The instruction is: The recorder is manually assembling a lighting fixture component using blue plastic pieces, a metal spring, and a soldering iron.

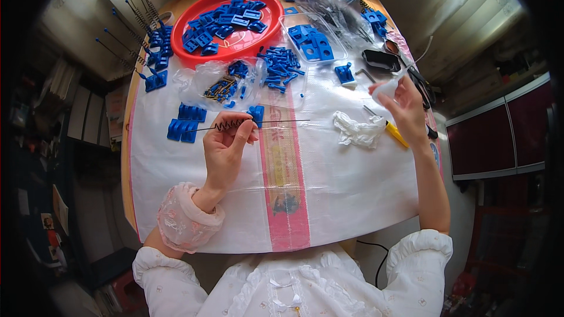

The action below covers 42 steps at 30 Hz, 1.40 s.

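My left hand (226, 152) is closed around a thin dark rod (288, 120) with a black coil spring (228, 124) on it. The rod lies roughly level and sticks out past the fingers on both sides. Just beyond the fingertips is a blue plastic part (257, 111). At the right, my right hand (409, 108) is raised, its fingers closed on a small white object (388, 89), blurred, whose kind I cannot make out. Below that hand lie a crumpled white tissue (357, 128) and a yellow-handled screwdriver (396, 134). Two blue ribbed blocks (183, 131) (192, 113) sit left of my left hand.
A red basin (176, 38) of blue parts stands at the back. Nearby are a clear tray (342, 53), blue pegs (281, 66), a plastic bag of brass-coloured pieces (220, 89) and a black dish (380, 60). Upright spring-topped rods (141, 20) line the far left.
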### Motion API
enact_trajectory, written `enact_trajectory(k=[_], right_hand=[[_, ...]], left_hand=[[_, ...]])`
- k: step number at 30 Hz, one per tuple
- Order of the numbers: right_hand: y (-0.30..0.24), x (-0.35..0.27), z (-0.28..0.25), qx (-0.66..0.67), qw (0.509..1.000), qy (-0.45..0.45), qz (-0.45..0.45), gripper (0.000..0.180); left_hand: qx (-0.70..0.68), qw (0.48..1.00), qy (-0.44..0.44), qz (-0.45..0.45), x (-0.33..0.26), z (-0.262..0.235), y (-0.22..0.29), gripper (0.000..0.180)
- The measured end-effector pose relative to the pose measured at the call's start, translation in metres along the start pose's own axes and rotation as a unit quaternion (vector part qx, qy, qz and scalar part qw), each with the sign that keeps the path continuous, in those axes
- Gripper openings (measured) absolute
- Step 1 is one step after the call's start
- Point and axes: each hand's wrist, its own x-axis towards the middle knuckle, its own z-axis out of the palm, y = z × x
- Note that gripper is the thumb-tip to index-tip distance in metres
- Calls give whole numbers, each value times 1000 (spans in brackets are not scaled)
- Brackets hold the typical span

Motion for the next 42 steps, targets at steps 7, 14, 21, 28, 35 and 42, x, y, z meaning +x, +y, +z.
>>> enact_trajectory(k=[7, 14, 21, 28, 35, 42], right_hand=[[-1, -50, 6, 70, 995, -37, 57, 25], [11, -56, 0, 108, 989, -36, 94, 27], [15, -58, -2, 204, 973, -18, 103, 21], [11, -58, -2, 187, 978, -1, 94, 20], [11, -59, 0, 181, 980, 5, 82, 19], [12, -59, 0, 186, 979, 14, 83, 18]], left_hand=[[-12, 998, 14, 67, -1, 0, 1, 13], [19, 997, 9, 81, -1, -3, -1, 10], [22, 997, 13, 70, -2, -2, -1, 8], [18, 998, 0, 57, -3, -1, 1, 6], [16, 999, -7, 40, -4, 0, 2, 4], [-4, 999, -6, 35, -4, -3, -2, 5]])
